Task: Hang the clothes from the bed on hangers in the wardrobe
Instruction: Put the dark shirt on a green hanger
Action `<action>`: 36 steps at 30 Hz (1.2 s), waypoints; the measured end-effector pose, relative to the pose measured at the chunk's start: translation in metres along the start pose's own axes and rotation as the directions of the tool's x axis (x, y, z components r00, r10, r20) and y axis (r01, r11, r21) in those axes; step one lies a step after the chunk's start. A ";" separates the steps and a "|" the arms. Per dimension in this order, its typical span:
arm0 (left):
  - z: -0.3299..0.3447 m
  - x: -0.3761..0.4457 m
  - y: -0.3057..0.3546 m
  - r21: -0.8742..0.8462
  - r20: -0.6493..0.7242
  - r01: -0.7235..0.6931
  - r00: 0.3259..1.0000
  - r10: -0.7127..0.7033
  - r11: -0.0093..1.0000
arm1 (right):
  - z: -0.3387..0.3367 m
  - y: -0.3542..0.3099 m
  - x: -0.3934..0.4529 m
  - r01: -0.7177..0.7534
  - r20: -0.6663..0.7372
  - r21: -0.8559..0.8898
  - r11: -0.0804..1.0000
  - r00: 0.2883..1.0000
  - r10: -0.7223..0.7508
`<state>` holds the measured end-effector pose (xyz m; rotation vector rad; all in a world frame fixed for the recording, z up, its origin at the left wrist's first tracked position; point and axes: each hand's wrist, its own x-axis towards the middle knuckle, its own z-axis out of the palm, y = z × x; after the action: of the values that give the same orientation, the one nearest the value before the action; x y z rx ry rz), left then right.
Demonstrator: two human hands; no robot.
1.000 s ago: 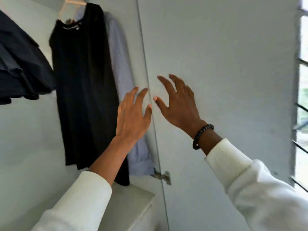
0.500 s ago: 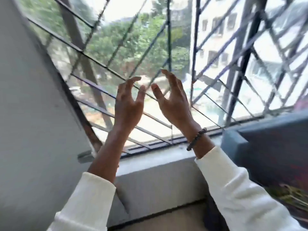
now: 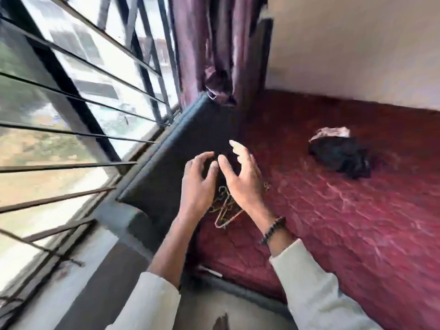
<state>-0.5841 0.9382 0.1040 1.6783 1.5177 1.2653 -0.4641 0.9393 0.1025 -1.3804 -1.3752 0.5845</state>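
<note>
A bed with a dark red cover (image 3: 333, 222) fills the right half of the view. On it, at the far right, lies a crumpled black garment (image 3: 342, 156) with a pale cloth (image 3: 332, 133) behind it. Several thin light-coloured hangers (image 3: 225, 211) lie on the cover near the headboard. My left hand (image 3: 197, 184) and my right hand (image 3: 245, 179) hover side by side above the hangers, fingers loosely spread, holding nothing. The wardrobe is out of view.
A dark padded headboard (image 3: 181, 158) stands between the bed and a barred window (image 3: 78, 110) on the left. A purple curtain (image 3: 214, 48) hangs in the corner. A cream wall (image 3: 357, 44) runs behind the bed. The image is blurred by motion.
The view has swung from the wardrobe with its hung black garment, past the window, to the bed. Both hands stay raised and empty in front of me.
</note>
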 end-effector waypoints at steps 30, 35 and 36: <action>0.406 0.213 -0.181 -0.065 0.332 0.301 0.906 -0.264 0.951 | -0.022 0.421 0.280 -0.311 0.081 -0.188 0.932 0.941 0.330; 0.570 0.255 -0.263 -0.019 0.338 0.374 0.875 -0.347 0.927 | -0.051 0.582 0.351 -0.249 0.134 -0.292 0.924 0.945 0.297; 0.595 0.260 -0.271 0.007 0.343 0.352 0.879 -0.333 0.936 | -0.061 0.606 0.361 -0.235 0.133 -0.305 0.923 0.949 0.286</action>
<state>-0.1946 1.3605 -0.3030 1.4211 1.4679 0.7774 -0.0840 1.3812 -0.2993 -1.8015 -1.4677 0.7171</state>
